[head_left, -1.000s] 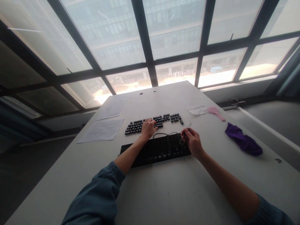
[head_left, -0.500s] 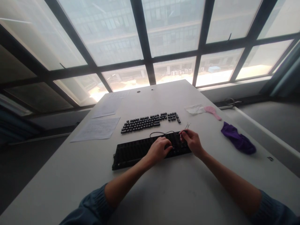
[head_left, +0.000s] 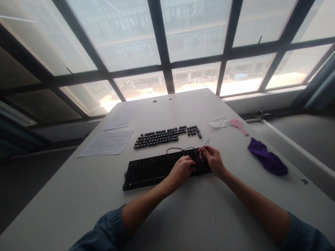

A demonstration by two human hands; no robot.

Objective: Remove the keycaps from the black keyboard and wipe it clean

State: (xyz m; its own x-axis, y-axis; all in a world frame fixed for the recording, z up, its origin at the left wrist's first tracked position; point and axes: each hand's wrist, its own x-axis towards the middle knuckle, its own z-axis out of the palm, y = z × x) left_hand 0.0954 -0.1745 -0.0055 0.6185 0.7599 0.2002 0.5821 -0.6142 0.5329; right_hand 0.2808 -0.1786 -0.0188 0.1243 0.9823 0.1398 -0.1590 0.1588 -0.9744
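Across the smooth white counter [head_left: 78, 195], the long black rectangular plastic keyboard base [head_left: 151, 170] lies as it did a second ago, with the hands now both at its right half. The small black plastic keycaps [head_left: 157, 137] are laid out in rows just beyond the base, apart from it. A second ago the left hand [head_left: 181, 169] was over those rows; by half a second ago it had come back to the base, and now it sits a little closer to the right hand. That shift suggests the work has passed from the laid-out rows to the base itself.

The base runs beneath both hands, its left half uncovered. The left hand is over the near side of the base, right of its middle, fingers curled down; whether they pinch a cap cannot be told, as the tips are hidden. The right hand [head_left: 213, 158] is above the base's right end, thumb and forefinger pinching a thin, pale, two-pronged wire tool [head_left: 208, 141] whose prongs point past the base's far edge. A thin black looped cable [head_left: 172, 148] rests just beyond that edge.
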